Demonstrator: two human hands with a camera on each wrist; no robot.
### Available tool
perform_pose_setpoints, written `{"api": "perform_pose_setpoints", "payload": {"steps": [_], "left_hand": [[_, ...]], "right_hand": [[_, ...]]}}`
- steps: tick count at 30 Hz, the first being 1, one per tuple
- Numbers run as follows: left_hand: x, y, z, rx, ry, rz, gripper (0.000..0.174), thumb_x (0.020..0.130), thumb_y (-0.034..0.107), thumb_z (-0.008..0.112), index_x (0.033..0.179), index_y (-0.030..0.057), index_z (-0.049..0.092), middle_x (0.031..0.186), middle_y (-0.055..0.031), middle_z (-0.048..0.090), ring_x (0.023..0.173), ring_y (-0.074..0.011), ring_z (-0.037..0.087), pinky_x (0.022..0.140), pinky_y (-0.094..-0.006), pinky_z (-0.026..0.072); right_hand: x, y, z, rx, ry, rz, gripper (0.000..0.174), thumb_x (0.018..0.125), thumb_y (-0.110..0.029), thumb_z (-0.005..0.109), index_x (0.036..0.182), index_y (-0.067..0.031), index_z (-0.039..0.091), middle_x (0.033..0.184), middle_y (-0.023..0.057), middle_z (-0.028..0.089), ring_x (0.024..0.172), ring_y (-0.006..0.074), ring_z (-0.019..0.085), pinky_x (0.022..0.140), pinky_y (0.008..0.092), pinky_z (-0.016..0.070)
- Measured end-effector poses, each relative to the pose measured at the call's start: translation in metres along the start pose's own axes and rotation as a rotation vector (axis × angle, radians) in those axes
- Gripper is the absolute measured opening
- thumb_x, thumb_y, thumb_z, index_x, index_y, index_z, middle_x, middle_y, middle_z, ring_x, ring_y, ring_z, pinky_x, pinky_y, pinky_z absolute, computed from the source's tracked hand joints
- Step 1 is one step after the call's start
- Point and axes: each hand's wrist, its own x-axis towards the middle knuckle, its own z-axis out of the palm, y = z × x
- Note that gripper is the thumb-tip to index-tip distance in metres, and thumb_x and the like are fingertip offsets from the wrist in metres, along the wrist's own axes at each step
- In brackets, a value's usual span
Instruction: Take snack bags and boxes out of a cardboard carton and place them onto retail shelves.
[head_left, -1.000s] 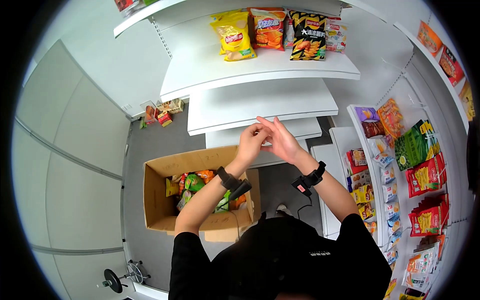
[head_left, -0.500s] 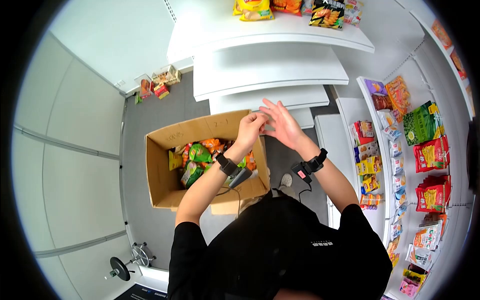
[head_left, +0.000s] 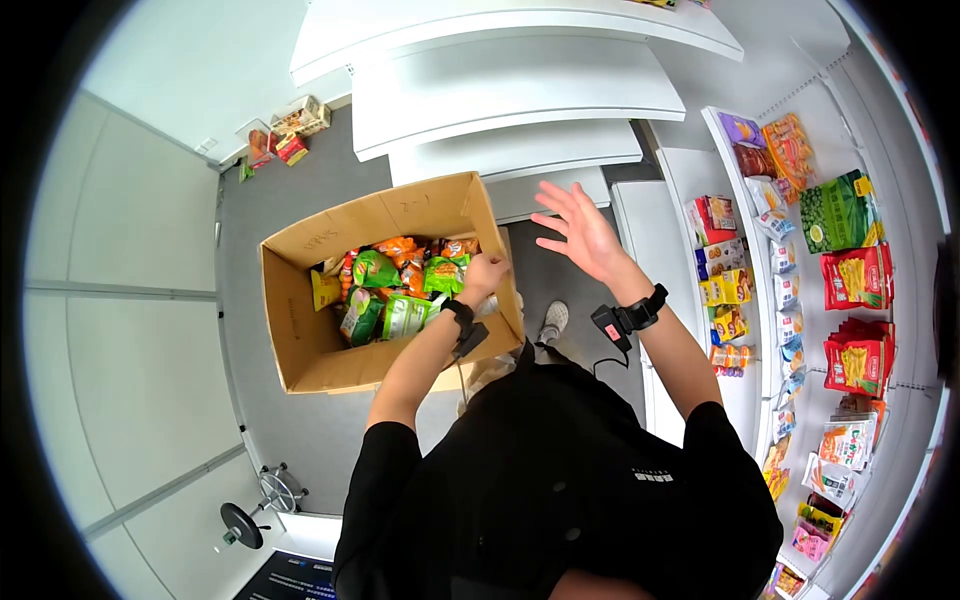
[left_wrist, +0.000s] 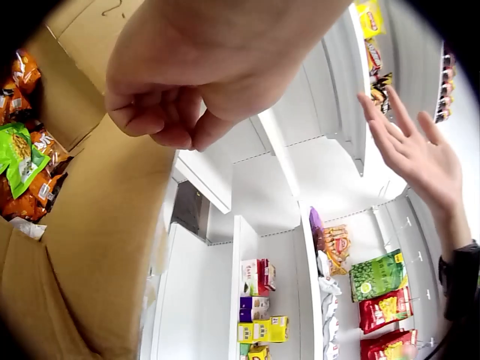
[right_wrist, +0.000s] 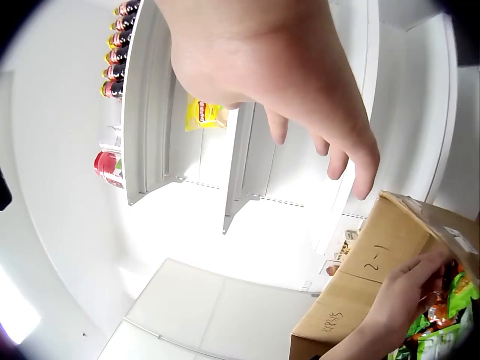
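My left hand [head_left: 484, 275] is over the right wall of the cardboard box [head_left: 330, 230]. Its fingers curl in toward the thumb, and nothing shows between them in the left wrist view. Below it, bagged snacks fill the box: a green bag [head_left: 377, 268], a bright green one [head_left: 443, 274], a pale green packet [head_left: 405, 316] and several orange bags [left_wrist: 43, 191]. To the right of the box, my right hand [head_left: 580, 232] is raised with fingers spread and holds nothing. Both wrists wear black straps with a small camera.
White shelves [head_left: 520, 95] rise in front. At the right, a rack holds hanging red bags [head_left: 857, 277] and a large green bag [head_left: 840, 212], beside a lower shelf of small boxes [head_left: 725, 288]. A few packages [head_left: 291, 149] lie by the far wall. A wheeled stool [head_left: 240, 525] stands at lower left.
The hands have come apart. The left moved down to the box's right wall, while the right stayed raised and its fingers spread. The view has tilted down, bringing more of the box contents into sight.
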Motion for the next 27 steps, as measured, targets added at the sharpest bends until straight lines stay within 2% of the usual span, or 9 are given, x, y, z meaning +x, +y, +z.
{"api": "perform_pose_setpoints", "payload": {"steps": [3,6,10,13,16,22,25,27], "left_hand": [[0.001,-0.011,0.003,0.063,-0.016,-0.03,0.026,0.077,0.023,0.065,0.079,-0.0025,0.067,0.064,-0.0105,0.063,0.055,-0.0174,0.06,0.054,-0.0315,0.0467],[0.003,-0.026,0.006,0.054,0.006,-0.026,0.026,0.077,0.022,0.065,0.079,-0.0031,0.067,0.064,-0.0107,0.064,0.056,-0.0168,0.06,0.054,-0.0306,0.0468],[0.007,-0.037,0.005,-0.069,-0.063,-0.079,0.024,0.077,0.021,0.067,0.08,-0.003,0.066,0.066,-0.0066,0.064,0.058,-0.013,0.058,0.055,-0.028,0.0464],[0.007,-0.04,0.003,-0.083,-0.083,-0.081,0.03,0.078,0.027,0.07,0.082,-0.0028,0.066,0.07,-0.0039,0.063,0.061,-0.0108,0.057,0.056,-0.0263,0.0459],[0.0,-0.035,-0.002,-0.203,-0.128,-0.252,0.039,0.078,0.035,0.072,0.084,-0.0026,0.066,0.072,-0.0026,0.062,0.062,-0.0102,0.055,0.058,-0.0249,0.0454],[-0.007,-0.038,-0.015,-0.246,-0.164,-0.327,0.047,0.077,0.043,0.072,0.086,-0.0021,0.065,0.068,-0.0018,0.058,0.058,-0.0095,0.053,0.051,-0.0228,0.0428],[-0.014,-0.045,-0.022,-0.355,-0.135,-0.307,0.036,0.078,0.034,0.073,0.07,0.0006,0.062,0.061,-0.003,0.058,0.049,-0.0097,0.048,0.045,-0.026,0.0383],[-0.019,-0.051,-0.029,-0.427,-0.147,-0.322,0.033,0.079,0.031,0.072,0.071,0.0001,0.062,0.061,-0.0035,0.058,0.049,-0.0097,0.047,0.045,-0.0258,0.0373]], "right_hand": [[-0.008,0.002,-0.01,0.011,0.028,0.008,0.071,0.09,-0.062,0.031,0.141,-0.0118,0.03,0.147,0.0135,0.023,0.129,0.0281,0.032,0.104,0.0505,0.0251],[-0.015,0.006,-0.018,0.016,0.043,0.011,0.071,0.09,-0.062,0.032,0.14,-0.0107,0.032,0.147,0.0136,0.023,0.129,0.028,0.033,0.104,0.0497,0.0258],[-0.019,0.009,-0.022,0.021,0.062,0.027,0.072,0.09,-0.061,0.033,0.139,-0.0095,0.034,0.147,0.0139,0.024,0.128,0.0274,0.034,0.104,0.0486,0.0272],[-0.018,0.011,-0.022,0.027,0.073,0.035,0.071,0.09,-0.061,0.034,0.138,-0.0083,0.035,0.146,0.0139,0.025,0.127,0.0272,0.036,0.103,0.0481,0.0285],[-0.017,0.012,-0.02,0.034,0.072,0.041,0.07,0.091,-0.06,0.034,0.137,-0.007,0.036,0.145,0.0139,0.027,0.126,0.0272,0.037,0.103,0.0474,0.0299],[-0.013,0.012,-0.015,0.025,0.055,0.051,0.07,0.093,-0.057,0.032,0.137,-0.0024,0.035,0.143,0.0155,0.032,0.126,0.0289,0.038,0.101,0.0466,0.0334],[-0.008,0.016,-0.01,0.001,0.053,0.064,0.069,0.092,-0.057,0.033,0.134,-0.0024,0.038,0.141,0.0149,0.034,0.125,0.0279,0.039,0.1,0.0456,0.0342],[-0.002,0.019,-0.005,-0.009,0.045,0.078,0.069,0.092,-0.057,0.033,0.134,-0.0025,0.039,0.14,0.0147,0.035,0.124,0.0274,0.04,0.1,0.045,0.0346]]}}
